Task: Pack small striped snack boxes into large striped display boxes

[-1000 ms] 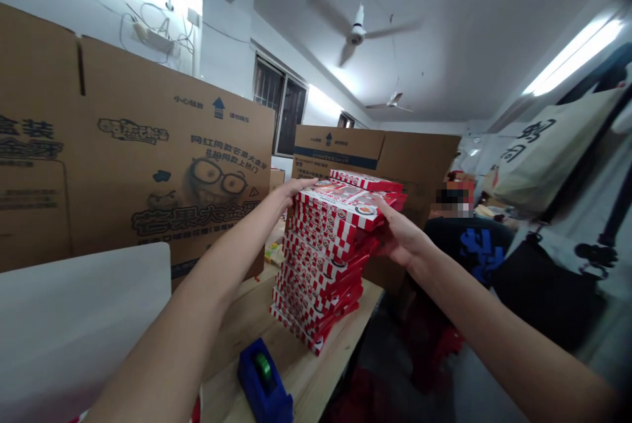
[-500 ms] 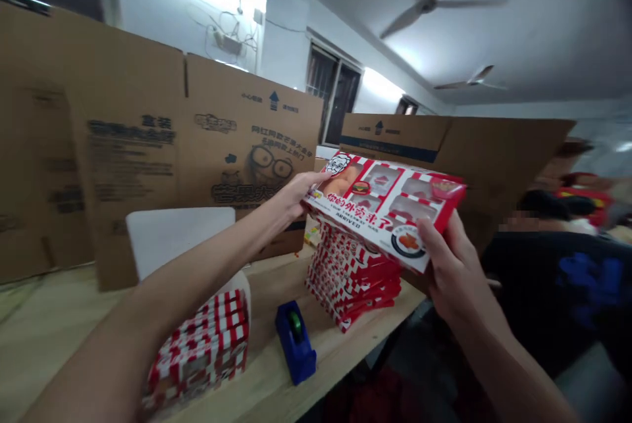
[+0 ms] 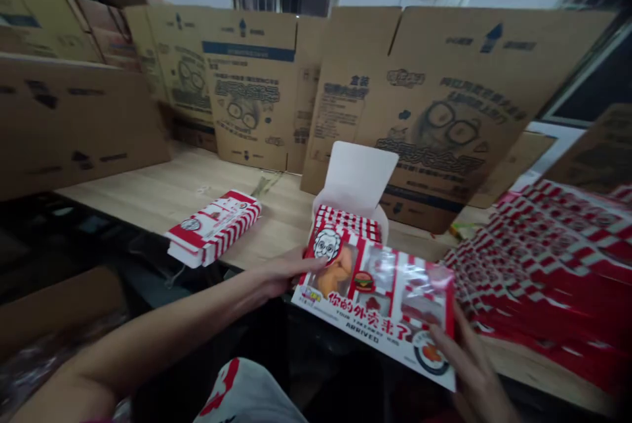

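Both hands hold a red-and-white window box (image 3: 340, 314) tilted toward me, with printed lettering, a burger picture and orange-brown nugget-like pieces behind its left window. My left hand (image 3: 284, 273) is closed on the box's left end, thumb on the front face. At the opposite end my right hand (image 3: 469, 360) grips the lower right corner, fingers partly hidden behind it. Just behind the held box stands a white open-lidded box (image 3: 359, 176) with red-checked small cartons (image 3: 345, 219) in it.
On the table (image 3: 281, 219) to the left lies a striped red-and-white box (image 3: 217, 225). A tall pile of red-and-white boxes (image 3: 553, 272) stands at the right. Large brown cardboard cartons (image 3: 251, 94) line the back. An open carton (image 3: 64, 318) with clear plastic sits low at the left.
My view has swung left and down. Both hands have brought the window box lower, from above the box pile to in front of the open white box. Their grip stays the same.
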Tool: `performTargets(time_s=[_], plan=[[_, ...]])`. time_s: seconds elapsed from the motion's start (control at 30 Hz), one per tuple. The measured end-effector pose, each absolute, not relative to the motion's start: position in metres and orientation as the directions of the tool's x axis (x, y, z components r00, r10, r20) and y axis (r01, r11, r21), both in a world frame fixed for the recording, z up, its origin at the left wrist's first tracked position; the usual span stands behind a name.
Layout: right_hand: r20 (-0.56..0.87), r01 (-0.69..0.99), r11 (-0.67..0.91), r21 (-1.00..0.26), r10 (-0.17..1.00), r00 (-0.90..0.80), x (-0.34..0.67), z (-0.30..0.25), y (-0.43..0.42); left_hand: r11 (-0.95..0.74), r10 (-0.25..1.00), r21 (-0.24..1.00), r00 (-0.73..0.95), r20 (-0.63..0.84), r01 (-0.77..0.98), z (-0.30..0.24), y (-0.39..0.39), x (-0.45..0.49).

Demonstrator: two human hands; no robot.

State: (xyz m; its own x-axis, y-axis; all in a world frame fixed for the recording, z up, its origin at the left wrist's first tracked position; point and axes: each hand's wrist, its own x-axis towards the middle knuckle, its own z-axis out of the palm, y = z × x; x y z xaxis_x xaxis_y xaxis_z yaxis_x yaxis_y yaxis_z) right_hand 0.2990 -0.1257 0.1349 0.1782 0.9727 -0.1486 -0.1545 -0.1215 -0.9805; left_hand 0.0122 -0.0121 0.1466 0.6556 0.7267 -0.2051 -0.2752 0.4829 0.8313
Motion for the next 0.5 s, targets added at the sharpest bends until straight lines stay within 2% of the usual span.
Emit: performTargets(time_s=[0.07,0.1,0.17,0.27,0.33,0.4,0.5], plan=[[-0.244,-0.259,-0.221,-0.940,0.968,0.059,0.268,0.115,-0.116,0.515,0.744,0.821,0.604,-0.286,-0.246,0.108,-0.028,-0.019],[-0.245,-0.286,-0.241,-0.928,0.969,-0.019,0.255,0.105,-0.110,0.524,0.755,0.817,0.576,-0.314,-0.241,0.091,-0.033,-0.033],[-0.190,-0.308,-0.227,-0.924,0.971,-0.147,0.236,0.085,-0.097,0.519,0.771,0.821,0.544,-0.331,-0.237,0.065,-0.036,-0.055],[-0.069,-0.246,-0.132,-0.960,0.966,-0.249,0.224,0.065,-0.071,0.393,0.804,0.890,0.556,-0.210,-0.232,0.048,-0.025,-0.081],[0.017,-0.107,-0.010,-0.994,0.968,-0.251,0.224,0.060,-0.053,0.234,0.822,0.955,0.562,-0.093,-0.185,0.048,-0.008,-0.093],[0.120,0.123,0.148,-0.981,0.970,-0.212,0.226,0.058,-0.034,0.050,0.828,0.996,0.561,0.001,-0.075,0.050,0.014,-0.102],[0.262,0.440,0.309,-0.843,0.951,-0.166,0.228,0.048,-0.011,-0.177,0.806,0.983,0.580,0.116,0.050,0.043,0.046,-0.106]])
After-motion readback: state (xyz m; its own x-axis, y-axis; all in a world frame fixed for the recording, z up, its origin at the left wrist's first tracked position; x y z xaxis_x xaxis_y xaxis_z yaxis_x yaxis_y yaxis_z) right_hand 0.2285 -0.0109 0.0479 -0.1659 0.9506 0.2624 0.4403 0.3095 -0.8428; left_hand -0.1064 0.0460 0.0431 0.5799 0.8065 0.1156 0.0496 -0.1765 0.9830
